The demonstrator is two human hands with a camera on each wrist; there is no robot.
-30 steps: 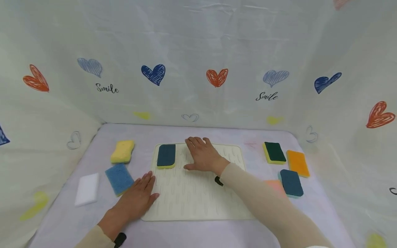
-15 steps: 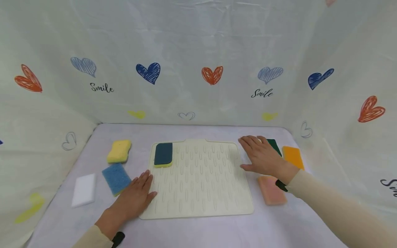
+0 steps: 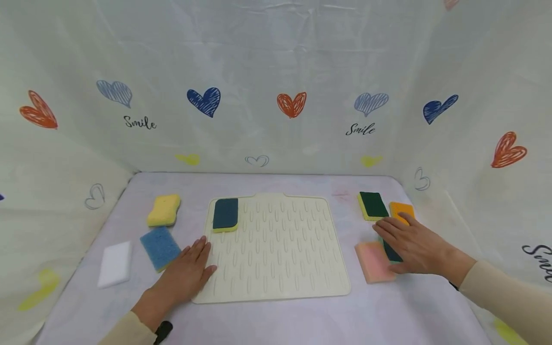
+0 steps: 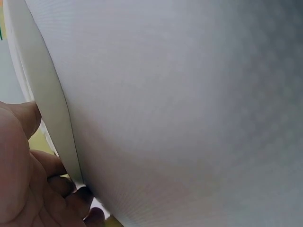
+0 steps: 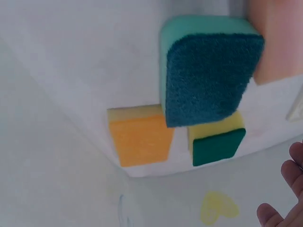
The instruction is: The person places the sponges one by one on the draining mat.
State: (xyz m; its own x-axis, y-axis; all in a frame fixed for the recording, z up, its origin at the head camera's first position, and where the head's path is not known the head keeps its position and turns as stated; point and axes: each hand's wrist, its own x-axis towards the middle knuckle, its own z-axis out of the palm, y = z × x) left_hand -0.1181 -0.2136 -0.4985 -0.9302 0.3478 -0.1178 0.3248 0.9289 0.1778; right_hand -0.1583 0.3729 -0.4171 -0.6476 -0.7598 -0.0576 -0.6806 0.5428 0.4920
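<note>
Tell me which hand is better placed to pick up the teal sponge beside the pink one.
Probably the right hand: it is right over the teal sponge, holding nothing. The left hand rests at the left edge of the mat, across from that sponge.

- I see the mat (image 3: 280, 249) as matt, ridged, rubbery-looking.
- Right of the mat, the teal sponge (image 5: 213, 78): rough, fibrous face.
- Behind the mat, the curtain (image 3: 250, 57): creased, faintly glossy, plastic-looking.

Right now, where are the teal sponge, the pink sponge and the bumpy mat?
Teal sponge (image 5: 213, 79): right wrist view, dark scrubby face.
Pink sponge (image 3: 374, 262): head view, middle of its top.
Bumpy mat (image 3: 280, 253): head view, bare middle.
</note>
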